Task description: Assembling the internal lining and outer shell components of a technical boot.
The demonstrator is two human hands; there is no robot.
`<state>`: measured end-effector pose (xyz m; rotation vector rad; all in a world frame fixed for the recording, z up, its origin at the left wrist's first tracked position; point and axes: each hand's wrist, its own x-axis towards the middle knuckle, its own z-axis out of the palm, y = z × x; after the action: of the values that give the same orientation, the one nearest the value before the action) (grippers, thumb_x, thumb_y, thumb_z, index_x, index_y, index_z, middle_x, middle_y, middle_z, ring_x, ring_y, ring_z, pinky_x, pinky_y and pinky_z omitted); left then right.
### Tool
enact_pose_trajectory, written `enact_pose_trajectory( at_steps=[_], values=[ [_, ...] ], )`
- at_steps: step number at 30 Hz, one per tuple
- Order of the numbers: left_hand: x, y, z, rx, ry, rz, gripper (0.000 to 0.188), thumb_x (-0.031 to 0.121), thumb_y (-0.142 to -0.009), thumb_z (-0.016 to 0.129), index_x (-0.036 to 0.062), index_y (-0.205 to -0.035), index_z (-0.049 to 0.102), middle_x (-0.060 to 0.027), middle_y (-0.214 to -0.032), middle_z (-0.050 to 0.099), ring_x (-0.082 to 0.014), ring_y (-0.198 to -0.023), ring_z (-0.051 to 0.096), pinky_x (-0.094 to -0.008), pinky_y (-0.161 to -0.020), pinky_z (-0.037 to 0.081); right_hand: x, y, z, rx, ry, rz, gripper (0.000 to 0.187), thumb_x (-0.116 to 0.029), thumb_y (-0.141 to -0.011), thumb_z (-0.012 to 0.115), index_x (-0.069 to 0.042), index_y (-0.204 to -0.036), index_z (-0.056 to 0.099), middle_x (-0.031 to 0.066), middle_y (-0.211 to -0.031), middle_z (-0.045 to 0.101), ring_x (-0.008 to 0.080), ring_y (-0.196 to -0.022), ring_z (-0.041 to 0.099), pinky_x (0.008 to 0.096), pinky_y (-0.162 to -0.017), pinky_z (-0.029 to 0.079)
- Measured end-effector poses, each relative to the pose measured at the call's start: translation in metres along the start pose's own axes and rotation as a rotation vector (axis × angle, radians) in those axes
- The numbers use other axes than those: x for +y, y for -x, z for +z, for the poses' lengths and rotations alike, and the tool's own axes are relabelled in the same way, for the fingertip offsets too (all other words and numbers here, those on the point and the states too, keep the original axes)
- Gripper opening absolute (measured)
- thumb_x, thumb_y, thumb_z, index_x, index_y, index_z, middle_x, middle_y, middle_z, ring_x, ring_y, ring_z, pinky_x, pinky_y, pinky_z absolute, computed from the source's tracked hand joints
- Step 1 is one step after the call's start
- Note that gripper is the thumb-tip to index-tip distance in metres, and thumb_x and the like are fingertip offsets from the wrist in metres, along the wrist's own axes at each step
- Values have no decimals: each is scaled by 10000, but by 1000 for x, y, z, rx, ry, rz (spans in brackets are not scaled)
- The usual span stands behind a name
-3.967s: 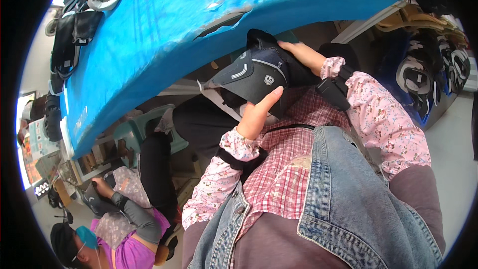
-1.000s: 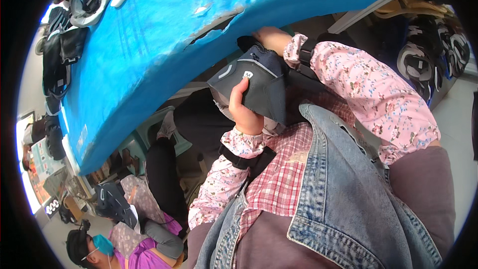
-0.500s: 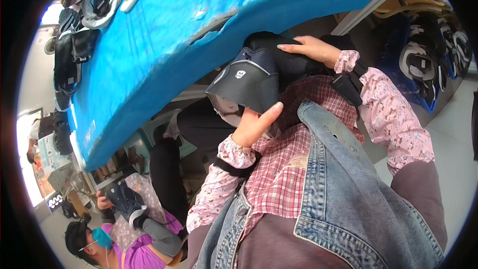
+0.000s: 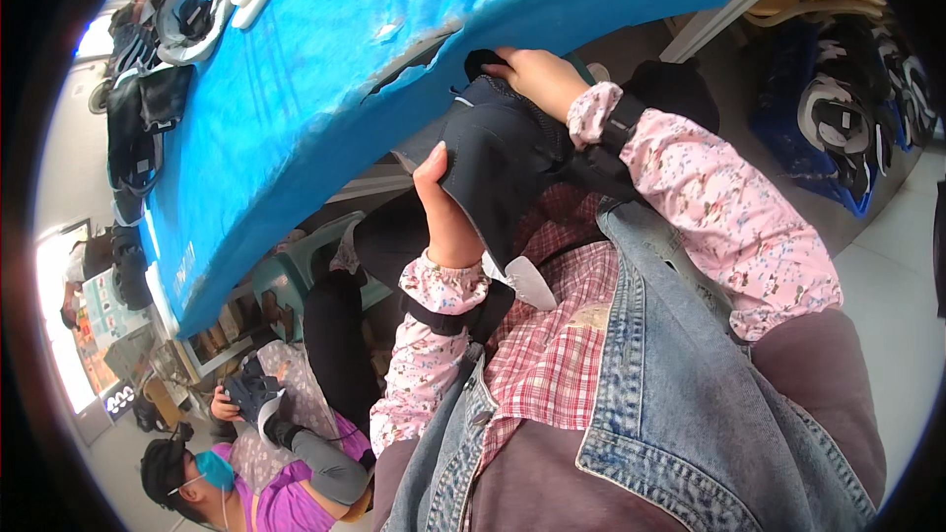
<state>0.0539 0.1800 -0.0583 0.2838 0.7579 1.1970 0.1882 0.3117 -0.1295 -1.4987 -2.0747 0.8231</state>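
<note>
Grasping the dark upper (image 4: 498, 158) at its left side, the left hand (image 4: 445, 212) shows its thumb, other fingers hidden. The right hand (image 4: 537, 81) grips its far end, beside the blue table (image 4: 305, 69). Near left, a co-worker (image 4: 296, 493) sits.

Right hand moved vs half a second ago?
Yes: the right hand has shifted left, closer to the tear in the blue table cover.
</note>
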Motion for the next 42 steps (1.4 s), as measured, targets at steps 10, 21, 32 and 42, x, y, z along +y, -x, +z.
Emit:
enact_pose_trajectory(
  at_steps=[10, 21, 32, 42],
  values=[
    [0, -11, -12, 31, 10, 25, 543, 467, -819, 395, 33, -1121, 519, -100, -1052, 573, -231, -943, 551, -340, -833, 441, 14, -12, 21, 92, -113, -108, 332, -302, -877, 515, 1, -992, 587, 230, -947, 590, 403, -885, 549, 428, -757, 444],
    [7, 2, -3, -301, 207, 241, 341, 267, -916, 363, 18, -1103, 503, -88, -1022, 579, -173, -941, 555, -304, -861, 435, -1, -19, 7, -132, -67, -71, 359, -350, -881, 456, -53, -1046, 574, 210, -976, 601, 385, -935, 554, 440, -814, 435],
    [1, -14, -21, -179, 143, 208, 387, 330, -917, 375, 20, -1074, 543, -74, -1022, 588, -184, -944, 555, -323, -837, 455, 7, -19, 16, 16, -104, -125, 314, -265, -887, 509, -9, -1058, 572, 220, -1002, 593, 379, -921, 559, 391, -795, 436],
    [-5, -26, -38, -220, 293, 223, 433, 392, -896, 394, 29, -1088, 533, -87, -1042, 580, -197, -940, 555, -333, -819, 456, 13, -26, 21, -160, -46, -62, 345, -312, -884, 482, -82, -1130, 555, 208, -1076, 576, 398, -989, 533, 427, -855, 427]
  ],
)
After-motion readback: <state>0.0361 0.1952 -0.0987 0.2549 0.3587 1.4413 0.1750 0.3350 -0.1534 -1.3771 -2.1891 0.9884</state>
